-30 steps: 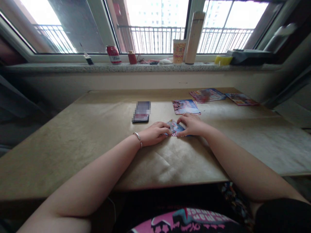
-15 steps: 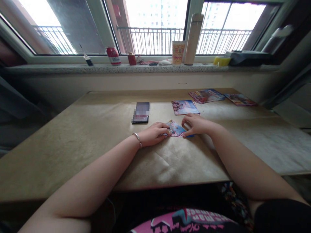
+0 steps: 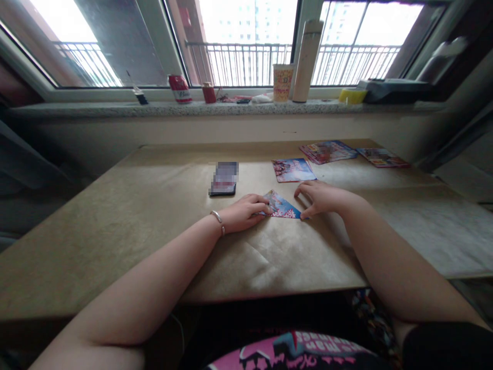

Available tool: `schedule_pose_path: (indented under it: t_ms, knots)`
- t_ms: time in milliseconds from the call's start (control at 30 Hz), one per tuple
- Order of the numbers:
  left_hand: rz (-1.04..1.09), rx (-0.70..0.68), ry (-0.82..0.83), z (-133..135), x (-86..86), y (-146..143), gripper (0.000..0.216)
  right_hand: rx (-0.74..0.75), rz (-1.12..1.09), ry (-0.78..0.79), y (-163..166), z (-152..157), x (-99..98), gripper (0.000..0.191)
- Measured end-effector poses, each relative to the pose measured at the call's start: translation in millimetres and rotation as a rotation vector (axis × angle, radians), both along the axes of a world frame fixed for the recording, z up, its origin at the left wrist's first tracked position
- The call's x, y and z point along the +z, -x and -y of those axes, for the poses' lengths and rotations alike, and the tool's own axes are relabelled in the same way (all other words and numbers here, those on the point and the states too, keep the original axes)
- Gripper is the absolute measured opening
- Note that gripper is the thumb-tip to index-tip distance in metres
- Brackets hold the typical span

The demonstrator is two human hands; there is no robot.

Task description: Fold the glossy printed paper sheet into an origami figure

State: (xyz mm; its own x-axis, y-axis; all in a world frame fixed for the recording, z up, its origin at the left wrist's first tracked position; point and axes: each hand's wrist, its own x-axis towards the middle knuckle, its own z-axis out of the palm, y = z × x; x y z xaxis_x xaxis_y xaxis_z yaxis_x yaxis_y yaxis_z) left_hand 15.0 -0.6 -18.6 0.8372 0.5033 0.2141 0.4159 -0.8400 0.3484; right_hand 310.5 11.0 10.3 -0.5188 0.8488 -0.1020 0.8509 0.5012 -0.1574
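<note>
A sheet of colourful patterned paper (image 3: 284, 207), folded to a triangle, lies on the table with its long edge towards me and its point away. My left hand (image 3: 248, 210), a silver bangle at its wrist, rests with outstretched fingers on the triangle's left part and hides that corner. At the right corner, my right hand (image 3: 314, 198) touches the paper with its thumb; its other fingers are curved and apart from the thumb. Just beyond lies a flat stack of similar patterned paper (image 3: 295, 170).
A phone (image 3: 224, 179), its screen blurred, lies left of the paper. Two more picture-covered piles, one paper pile (image 3: 329, 152) and another pile (image 3: 383, 158), lie at the table's back right. A can (image 3: 179, 89), a paper cup (image 3: 283, 83) and a tall bottle (image 3: 307, 61) stand on the windowsill.
My right hand has slid to the right along the triangle's near edge, out to its right corner, uncovering more of the paper. My left hand has stayed in place.
</note>
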Motion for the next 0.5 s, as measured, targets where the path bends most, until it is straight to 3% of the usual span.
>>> schedule_pose_path:
  t_ms: [267, 500]
  knots:
    - [0.004, 0.009, 0.021, 1, 1.9, -1, 0.024, 0.084, -0.034, 0.046, -14, -6, -5.4, 0.073]
    - [0.013, 0.014, 0.018, 1, 1.6, 0, 0.026, 0.1, -0.05, 0.091, -12, -4, 2.6, 0.07]
